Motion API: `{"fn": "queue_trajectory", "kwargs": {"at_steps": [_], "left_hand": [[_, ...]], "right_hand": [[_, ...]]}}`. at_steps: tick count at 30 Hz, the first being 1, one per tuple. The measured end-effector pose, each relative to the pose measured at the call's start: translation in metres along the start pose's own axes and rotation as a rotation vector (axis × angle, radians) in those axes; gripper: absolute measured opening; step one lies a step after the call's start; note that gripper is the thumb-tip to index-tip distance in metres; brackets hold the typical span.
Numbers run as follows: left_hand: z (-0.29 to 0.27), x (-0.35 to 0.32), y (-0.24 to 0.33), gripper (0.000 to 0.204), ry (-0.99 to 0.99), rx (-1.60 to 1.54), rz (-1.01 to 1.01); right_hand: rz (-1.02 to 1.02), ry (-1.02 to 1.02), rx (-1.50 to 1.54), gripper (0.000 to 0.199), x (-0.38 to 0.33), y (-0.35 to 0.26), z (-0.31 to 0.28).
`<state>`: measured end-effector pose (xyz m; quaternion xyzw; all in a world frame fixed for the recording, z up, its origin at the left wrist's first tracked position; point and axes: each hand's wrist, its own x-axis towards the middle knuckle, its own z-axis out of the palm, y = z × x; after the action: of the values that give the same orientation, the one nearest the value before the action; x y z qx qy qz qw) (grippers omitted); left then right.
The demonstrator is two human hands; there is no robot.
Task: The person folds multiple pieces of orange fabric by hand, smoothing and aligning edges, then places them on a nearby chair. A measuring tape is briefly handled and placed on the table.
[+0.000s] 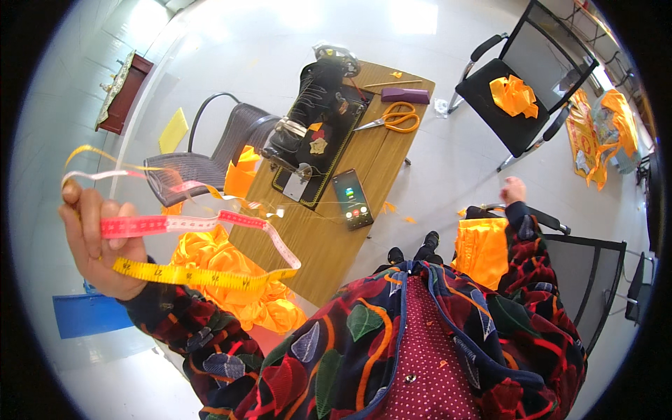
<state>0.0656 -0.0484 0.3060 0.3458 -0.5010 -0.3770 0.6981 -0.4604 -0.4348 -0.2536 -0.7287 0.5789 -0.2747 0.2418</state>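
Raised at the left, my left hand [105,241] is closed around a soft tape measure [210,278]. Its yellow and pink-white bands hang in loose loops out over the table, and some upper loops are blurred. Away to the right, my right hand [514,190] has its fingers curled, with nothing visible in them. It is above a folded orange cloth [481,252] on a chair beside me. Between my hands, a black sewing machine [311,112] stands on the wooden table [318,259]. A lit smartphone [352,199] and orange-handled scissors [399,119] lie by it.
A purple case [404,96] sits at the table's far end. Heaped orange fabric [234,280] lies at the table's left side. Black chairs [483,91] stand around, one bearing crumpled orange cloth [514,96]. Orange bundles [612,133] lie far right; a blue box [91,315] is at left.
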Motion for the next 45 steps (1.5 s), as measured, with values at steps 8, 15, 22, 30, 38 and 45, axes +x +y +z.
{"fn": "queue_trajectory", "kwargs": {"at_steps": [8,15,22,30,38,45], "left_hand": [[0.017,0.015,-0.025,0.026,-0.071,-0.041,-0.041],[0.029,0.023,-0.054,0.03,-0.13,-0.12,-0.111],[0.055,0.024,-0.086,0.033,-0.129,-0.192,-0.156],[0.055,0.014,-0.084,0.025,-0.07,-0.159,-0.159],[0.039,-0.011,-0.06,0.028,-0.125,-0.121,-0.147],[0.019,-0.035,-0.024,0.024,-0.065,0.002,-0.101]], "right_hand": [[-0.291,0.043,-0.42,0.042,0.02,-0.131,-0.046],[-0.324,-0.782,0.822,0.022,-0.065,-0.357,-0.044],[-0.738,-0.892,0.638,0.054,-0.101,-0.448,-0.052],[-0.805,-0.751,0.336,0.009,-0.109,-0.409,-0.005],[-0.482,-0.654,0.211,0.015,-0.098,-0.293,0.013],[-0.357,-0.6,-0.177,0.019,-0.095,-0.176,0.013]]}}
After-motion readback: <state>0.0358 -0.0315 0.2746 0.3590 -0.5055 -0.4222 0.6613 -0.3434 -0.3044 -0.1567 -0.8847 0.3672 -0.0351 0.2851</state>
